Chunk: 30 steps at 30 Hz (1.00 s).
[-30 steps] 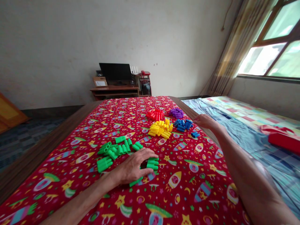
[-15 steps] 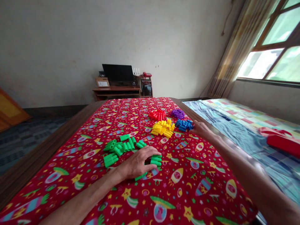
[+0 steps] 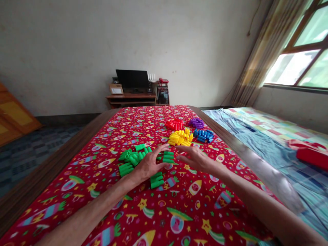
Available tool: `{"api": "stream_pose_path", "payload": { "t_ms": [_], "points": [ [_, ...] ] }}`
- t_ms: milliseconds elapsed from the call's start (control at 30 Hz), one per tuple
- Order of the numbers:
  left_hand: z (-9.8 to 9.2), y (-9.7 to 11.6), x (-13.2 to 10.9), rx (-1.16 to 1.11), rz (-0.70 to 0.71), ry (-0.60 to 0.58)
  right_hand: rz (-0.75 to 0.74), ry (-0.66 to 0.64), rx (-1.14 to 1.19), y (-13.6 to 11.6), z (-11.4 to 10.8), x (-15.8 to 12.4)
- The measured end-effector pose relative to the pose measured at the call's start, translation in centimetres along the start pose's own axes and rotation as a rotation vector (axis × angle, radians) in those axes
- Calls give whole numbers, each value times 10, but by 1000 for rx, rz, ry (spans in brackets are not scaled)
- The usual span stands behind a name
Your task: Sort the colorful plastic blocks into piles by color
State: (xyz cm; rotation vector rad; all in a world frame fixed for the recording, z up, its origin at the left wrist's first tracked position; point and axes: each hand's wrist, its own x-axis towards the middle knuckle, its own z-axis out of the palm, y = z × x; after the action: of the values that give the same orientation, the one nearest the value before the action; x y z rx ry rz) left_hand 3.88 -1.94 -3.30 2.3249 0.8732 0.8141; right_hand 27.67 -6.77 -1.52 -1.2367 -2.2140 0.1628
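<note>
My left hand (image 3: 151,163) is over the right side of the green pile, thumb and fingers spread in a C shape. A green plastic piece of joined tubes (image 3: 168,156) lies in the gap before its fingertips; I cannot tell if they touch it. Another green piece (image 3: 156,180) rests just below that hand. More green pieces (image 3: 126,168) are partly covered by it at the left. From the right, my right hand (image 3: 195,158) faces the left one, fingers apart and nothing held. Beyond lie yellow pieces (image 3: 180,137) and blue pieces (image 3: 203,135).
Red pieces (image 3: 175,123) and purple pieces (image 3: 196,123) form two piles farther back on the red patterned tablecloth (image 3: 133,119). A bed (image 3: 230,133) adjoins the table's right side. A desk (image 3: 130,98) with a monitor (image 3: 132,79) stands by the wall.
My right hand has left the blue pile and come left, close to my left hand. My left hand has shifted slightly, exposing the green piece below it. The view has turned a little left.
</note>
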Motion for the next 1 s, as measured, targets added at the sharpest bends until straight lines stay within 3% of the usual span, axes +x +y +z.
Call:
{"api": "stream_pose_path", "payload": {
  "t_ms": [100,167,300,433,533,633,700,800,900,1000],
  "points": [
    [0,0,-2,65,74,-79,9,-25,136,-12,25,6],
    [-7,-3,-1,199,161,-144,101,-35,165,-5,24,8],
    [-29,-25,2,445,231,-163,275,-19,58,32,-10,1],
    [-36,-44,4,477,176,-114,386,-92,-204,59,-42,-12],
    [-29,-33,6,387,127,-65,374,-32,-280,52,-48,-15],
    [-13,-4,7,169,23,3,223,60,-119,23,-34,-15],
    [0,15,6,-9,-81,39,65,28,53,0,-19,-15],
    [12,33,2,-164,-164,-5,-123,-85,158,-22,-1,-17],
    [2,34,-4,3,-107,-115,-97,-89,16,-19,-3,-16],
    [-23,23,-15,329,30,-247,117,-73,-259,5,-23,-13]
  ]
}}
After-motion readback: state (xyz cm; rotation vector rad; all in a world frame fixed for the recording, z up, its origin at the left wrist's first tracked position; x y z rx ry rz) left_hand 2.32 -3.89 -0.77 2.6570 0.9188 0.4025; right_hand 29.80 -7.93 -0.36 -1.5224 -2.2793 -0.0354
